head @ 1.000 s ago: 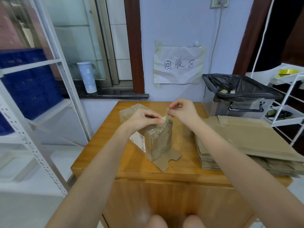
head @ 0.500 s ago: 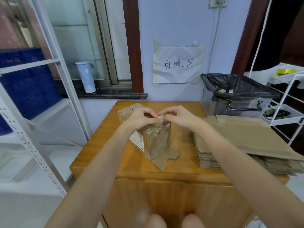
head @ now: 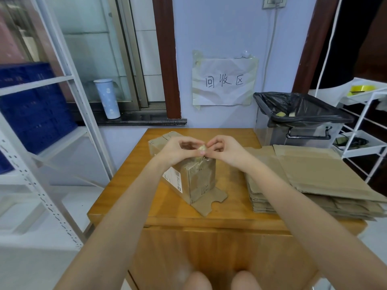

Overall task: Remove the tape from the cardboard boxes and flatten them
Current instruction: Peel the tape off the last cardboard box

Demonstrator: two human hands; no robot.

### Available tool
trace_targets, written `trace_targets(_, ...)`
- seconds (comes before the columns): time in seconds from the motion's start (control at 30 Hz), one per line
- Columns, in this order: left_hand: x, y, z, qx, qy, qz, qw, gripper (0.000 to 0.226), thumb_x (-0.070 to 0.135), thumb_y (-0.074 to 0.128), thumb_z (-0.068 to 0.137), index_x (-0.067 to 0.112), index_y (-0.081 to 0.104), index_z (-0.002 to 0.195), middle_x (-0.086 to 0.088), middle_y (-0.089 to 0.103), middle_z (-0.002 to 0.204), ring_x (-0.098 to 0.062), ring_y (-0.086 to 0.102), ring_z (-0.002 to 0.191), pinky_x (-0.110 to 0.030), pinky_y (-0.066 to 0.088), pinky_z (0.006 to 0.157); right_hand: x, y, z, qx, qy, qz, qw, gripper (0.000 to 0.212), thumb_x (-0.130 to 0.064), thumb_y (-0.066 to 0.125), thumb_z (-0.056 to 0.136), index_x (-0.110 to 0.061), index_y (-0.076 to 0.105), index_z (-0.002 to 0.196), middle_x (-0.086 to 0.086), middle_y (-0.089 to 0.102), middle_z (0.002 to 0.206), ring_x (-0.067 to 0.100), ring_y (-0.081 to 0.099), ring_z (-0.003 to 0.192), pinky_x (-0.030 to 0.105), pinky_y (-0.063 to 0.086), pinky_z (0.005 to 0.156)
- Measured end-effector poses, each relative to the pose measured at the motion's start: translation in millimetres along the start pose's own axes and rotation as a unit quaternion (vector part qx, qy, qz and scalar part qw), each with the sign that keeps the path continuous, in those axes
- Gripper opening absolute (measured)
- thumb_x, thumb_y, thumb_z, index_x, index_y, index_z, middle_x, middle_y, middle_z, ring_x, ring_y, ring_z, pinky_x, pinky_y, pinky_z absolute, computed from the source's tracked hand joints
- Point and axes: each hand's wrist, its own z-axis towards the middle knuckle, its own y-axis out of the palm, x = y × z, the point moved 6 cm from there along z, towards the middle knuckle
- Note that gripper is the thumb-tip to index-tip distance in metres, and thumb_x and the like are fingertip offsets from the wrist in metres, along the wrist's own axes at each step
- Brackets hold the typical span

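Note:
A small brown cardboard box [head: 195, 181] with a white label stands on the wooden table [head: 228, 212], one bottom flap splayed out toward me. Clear tape [head: 200, 162] still clings to its top right corner and trails up to a crumpled wad of tape [head: 202, 147]. My left hand [head: 178, 150] and my right hand [head: 227, 150] meet just above the box, and both pinch that wad between fingertips and thumb.
A stack of flattened cardboard [head: 310, 181] fills the table's right side. Behind it stands a bin with a black liner [head: 301, 114] holding tape scraps. A white metal shelf [head: 52, 143] is at the left, a white cart [head: 368, 130] at the right.
My right hand came down and left from its raised pull to meet my left hand. The peeled tape is now balled up between both hands above the box.

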Motion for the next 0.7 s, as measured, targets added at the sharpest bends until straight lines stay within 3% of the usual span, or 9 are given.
trace_targets(0.1, -2, -1, 0, 0.009, -0.004, -0.013, 1.0, 0.025, 0.012, 0.08, 0.074, 0.021, 0.073, 0.095, 0.005, 0.07, 0.085, -0.003, 0.065, 0.076, -0.012, 0.05, 0.07, 4, -7, -3, 0.032, 0.003, 0.007, 0.999, 0.027, -0.018, 0.077, 0.079, -0.009, 0.062, 0.1, 0.002, 0.065, 0.088, 0.01, 0.06, 0.08, 0.016, 0.05, 0.074)
trace_targets(0.2, -3, -2, 0, 0.001, -0.019, -0.013, 1.0, 0.022, 0.013, 0.078, 0.076, 0.021, 0.073, 0.096, 0.001, 0.074, 0.091, -0.009, 0.068, 0.084, -0.014, 0.053, 0.074, 3, -4, -8, 0.005, -0.007, -0.001, 1.0, 0.029, -0.02, 0.079, 0.077, -0.011, 0.064, 0.1, -0.001, 0.065, 0.089, 0.008, 0.059, 0.079, 0.013, 0.05, 0.073)
trace_targets(0.33, -5, -1, 1, -0.006, -0.041, -0.028, 0.999, 0.017, 0.007, 0.073, 0.081, 0.02, 0.071, 0.093, 0.008, 0.074, 0.083, -0.001, 0.069, 0.081, -0.011, 0.05, 0.071, 1, -1, -10, -0.008, -0.008, 0.0, 1.0, 0.029, -0.014, 0.079, 0.077, -0.012, 0.062, 0.1, -0.001, 0.065, 0.084, 0.008, 0.06, 0.075, 0.016, 0.05, 0.073)
trace_targets(0.47, -7, -2, 1, -0.007, -0.051, -0.029, 0.998, 0.016, 0.007, 0.07, 0.084, 0.013, 0.07, 0.099, 0.002, 0.075, 0.083, -0.005, 0.069, 0.079, -0.014, 0.05, 0.073, 0, 2, -10, -0.009, -0.012, 0.012, 1.0, 0.027, -0.005, 0.077, 0.078, -0.011, 0.059, 0.097, -0.002, 0.067, 0.076, 0.011, 0.063, 0.074, 0.021, 0.052, 0.077)
trace_targets(0.7, -5, 1, 2, -0.015, -0.029, 0.005, 0.999, 0.031, 0.017, 0.078, 0.077, 0.007, 0.066, 0.103, 0.007, 0.071, 0.081, -0.003, 0.065, 0.078, -0.018, 0.049, 0.075, -2, 1, -13, 0.028, -0.037, 0.019, 0.999, 0.026, -0.004, 0.076, 0.077, -0.011, 0.061, 0.097, -0.001, 0.067, 0.074, 0.007, 0.061, 0.07, 0.011, 0.049, 0.069)
